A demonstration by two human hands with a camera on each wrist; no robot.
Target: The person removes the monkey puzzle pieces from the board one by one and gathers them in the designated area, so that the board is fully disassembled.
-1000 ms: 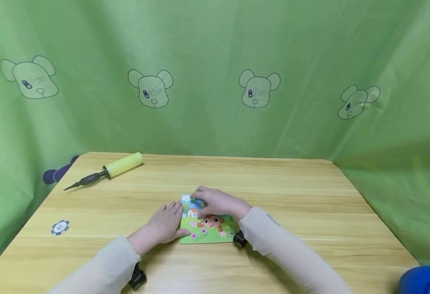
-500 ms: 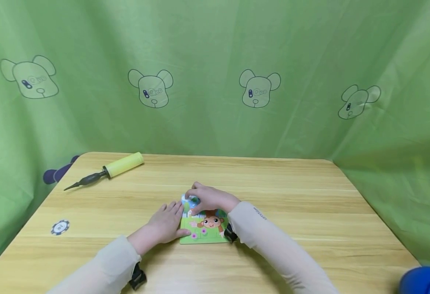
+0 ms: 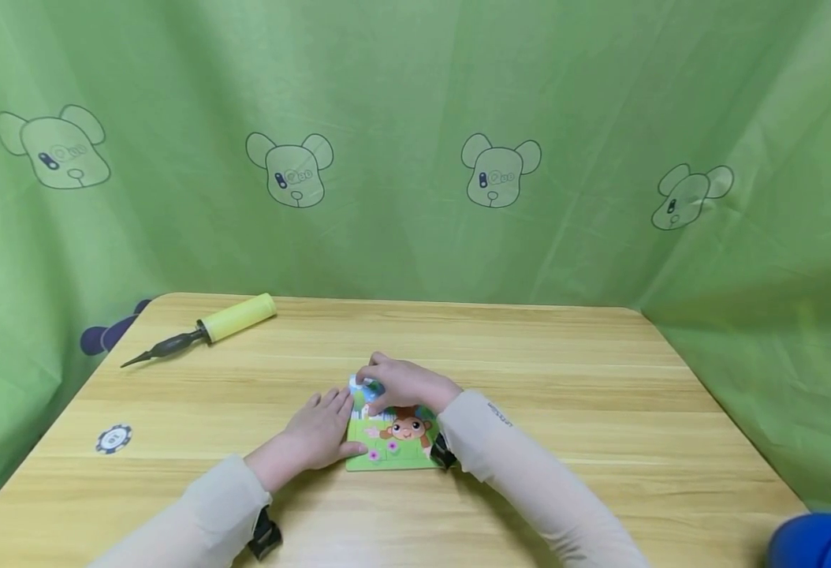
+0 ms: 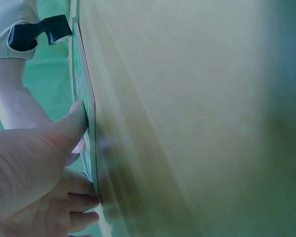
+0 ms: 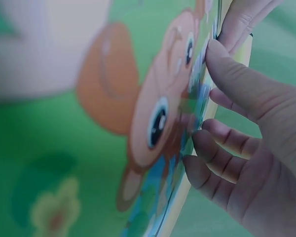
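A small flat jigsaw puzzle (image 3: 384, 460) with a monkey, flowers and a house lies on the table. My left hand (image 3: 316, 434) rests along its left side with fingers stretched out, and its thumb reaches over the lower left corner; the left wrist view shows that thumb (image 4: 74, 123) at the puzzle's edge. My right hand (image 3: 408, 384) arches over the upper left part, thumb and bent fingers spread. In the right wrist view its fingertips (image 5: 195, 168) meet the printed surface of the puzzle (image 5: 138, 123). I cannot tell whether they pinch a piece.
A hand pump (image 3: 238, 318) with a yellow barrel and dark nozzle lies at the back left of the wooden table (image 3: 564, 355). A poker chip (image 3: 113, 439) is at the left. Something blue and rounded (image 3: 820, 540) shows at the lower right. Green curtains (image 3: 401, 252) stand behind.
My right hand has moved left and slightly back over the puzzle, then held nearly still for the last half second. The left hand has stayed in place.
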